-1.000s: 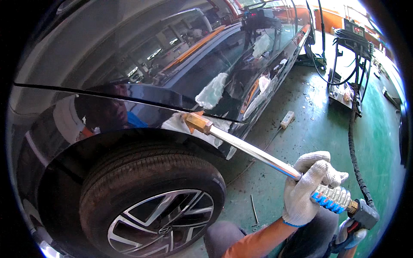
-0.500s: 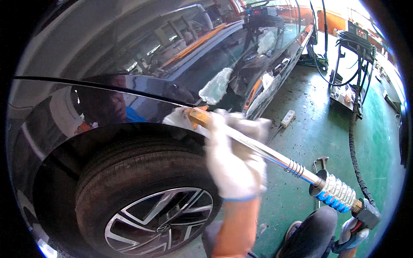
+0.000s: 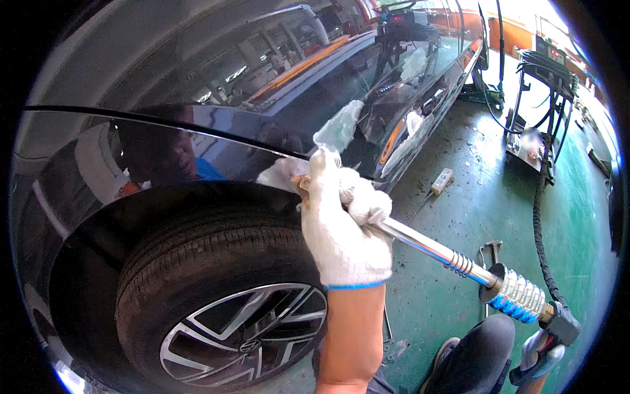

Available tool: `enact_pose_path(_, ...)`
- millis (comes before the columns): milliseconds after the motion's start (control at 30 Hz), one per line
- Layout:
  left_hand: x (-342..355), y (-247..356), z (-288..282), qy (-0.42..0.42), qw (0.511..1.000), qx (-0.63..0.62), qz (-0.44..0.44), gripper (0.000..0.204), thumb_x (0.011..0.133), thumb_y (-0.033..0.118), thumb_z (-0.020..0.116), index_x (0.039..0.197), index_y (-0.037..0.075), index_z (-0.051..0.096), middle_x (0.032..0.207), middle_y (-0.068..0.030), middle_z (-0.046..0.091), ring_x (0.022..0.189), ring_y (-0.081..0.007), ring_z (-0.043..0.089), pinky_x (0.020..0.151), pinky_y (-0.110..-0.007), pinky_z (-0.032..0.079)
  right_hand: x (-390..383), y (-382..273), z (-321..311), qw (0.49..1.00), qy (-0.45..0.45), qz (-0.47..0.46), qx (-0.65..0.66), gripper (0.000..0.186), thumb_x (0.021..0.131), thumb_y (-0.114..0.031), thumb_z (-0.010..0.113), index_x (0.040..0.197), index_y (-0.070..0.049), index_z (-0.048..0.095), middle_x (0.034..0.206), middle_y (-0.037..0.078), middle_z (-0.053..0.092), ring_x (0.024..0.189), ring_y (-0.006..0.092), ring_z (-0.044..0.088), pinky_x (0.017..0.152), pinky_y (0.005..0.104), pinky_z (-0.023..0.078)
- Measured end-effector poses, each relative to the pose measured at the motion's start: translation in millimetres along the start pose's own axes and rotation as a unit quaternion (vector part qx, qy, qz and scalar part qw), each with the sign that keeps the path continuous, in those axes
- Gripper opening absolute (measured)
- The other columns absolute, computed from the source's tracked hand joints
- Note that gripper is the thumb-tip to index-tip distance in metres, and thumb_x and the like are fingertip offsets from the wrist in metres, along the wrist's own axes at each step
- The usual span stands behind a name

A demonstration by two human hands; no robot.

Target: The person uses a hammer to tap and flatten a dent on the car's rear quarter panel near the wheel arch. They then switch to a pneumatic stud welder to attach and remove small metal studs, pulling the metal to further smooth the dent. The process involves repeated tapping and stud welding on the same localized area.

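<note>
My left hand [image 3: 348, 236], in a white knit glove, is closed around the upper end of a chrome dent-puller rod [image 3: 426, 241]. The brass-coloured head [image 3: 301, 185] peeks out beside my fingers at a pale bare patch [image 3: 277, 172] on the dark car fender, above the wheel arch; whether it touches is hidden. Down the rod sit black rings and a ridged silver-and-blue sliding grip [image 3: 515, 295]. At the lower right my gloved right hand [image 3: 539, 358] is closed on the tool's dark handle body [image 3: 559, 326], from which a sleeved cable [image 3: 542, 243] rises.
The car wheel [image 3: 216, 269] fills the lower left. More pale patches [image 3: 338, 125] mark the side panels. At right stand a machine on a wheeled cart [image 3: 545, 72] and a jack [image 3: 482, 95]. A power strip [image 3: 441, 181] and hand tools [image 3: 493, 253] lie on the green floor, near my knee [image 3: 479, 354].
My left hand has moved up-left from the sliding grip to the rod's head end. The sliding grip now stands uncovered. My right hand stays on the handle body.
</note>
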State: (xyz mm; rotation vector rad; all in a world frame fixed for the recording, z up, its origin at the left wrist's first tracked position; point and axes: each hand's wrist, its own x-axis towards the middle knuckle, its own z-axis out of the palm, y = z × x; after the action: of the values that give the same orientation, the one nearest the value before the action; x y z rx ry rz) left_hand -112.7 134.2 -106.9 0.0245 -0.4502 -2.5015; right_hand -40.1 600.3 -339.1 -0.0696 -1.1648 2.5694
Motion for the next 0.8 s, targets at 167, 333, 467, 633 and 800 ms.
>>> enact_pose_path(167, -12, -9, -9, 0.052, 0.997, 0.028, 0.041, 0.015, 0.099, 0.025, 0.06, 0.094, 0.011, 0.057, 0.065, 0.0042, 0.048, 0.047, -0.0066, 0.04, 0.043, -0.023, 0.036, -10, 24, 8, 0.968, 0.245, -0.049, 0.035, 0.058, 0.082, -0.065, 0.063, 0.086, -0.008, 0.054, 0.045, 0.003, 0.043, 0.033, 0.0196, 0.042, 0.034, 0.0322, 0.035)
enact_pose_path(333, -5, -7, -8, 0.017, 0.998, 0.047, 0.036, 0.014, 0.1, 0.023, 0.059, 0.096, 0.011, 0.057, 0.072, 0.0012, 0.056, 0.05, -0.0075, 0.045, 0.044, -0.023, 0.037, -21, 33, -33, 0.994, 0.064, 0.09, 0.006, 0.063, 0.078, -0.07, 0.064, 0.083, -0.008, 0.053, 0.043, 0.002, 0.044, 0.032, 0.0191, 0.043, 0.033, 0.0322, 0.035)
enact_pose_path(467, 1, -5, -4, -0.01, 0.999, 0.037, 0.026, 0.014, 0.099, 0.023, 0.06, 0.095, 0.01, 0.055, 0.073, 0.0007, 0.054, 0.05, -0.0074, 0.043, 0.045, -0.023, 0.037, -25, 21, 17, 0.982, -0.132, 0.127, -0.042, 0.065, 0.076, -0.071, 0.066, 0.082, -0.008, 0.052, 0.044, 0.002, 0.045, 0.032, 0.019, 0.044, 0.033, 0.0322, 0.036)
enact_pose_path(633, 3, -5, -1, -0.009, 0.999, 0.039, 0.023, 0.018, 0.099, 0.024, 0.06, 0.091, 0.01, 0.052, 0.073, 0.0007, 0.049, 0.051, -0.0071, 0.039, 0.045, -0.024, 0.036, -26, 26, 30, 0.994, -0.043, 0.07, -0.072, 0.062, 0.076, -0.065, 0.069, 0.089, -0.007, 0.053, 0.047, 0.001, 0.045, 0.035, 0.017, 0.044, 0.034, 0.0305, 0.036)
enact_pose_path(800, 6, -5, -5, -0.017, 0.999, 0.034, 0.02, 0.018, 0.099, 0.024, 0.061, 0.092, 0.01, 0.052, 0.073, 0.0008, 0.049, 0.051, -0.0071, 0.039, 0.045, -0.024, 0.037, -25, 9, 59, 0.974, -0.18, 0.123, -0.058, 0.061, 0.078, -0.062, 0.07, 0.093, -0.006, 0.053, 0.05, -0.001, 0.044, 0.036, 0.015, 0.045, 0.036, 0.0291, 0.036)
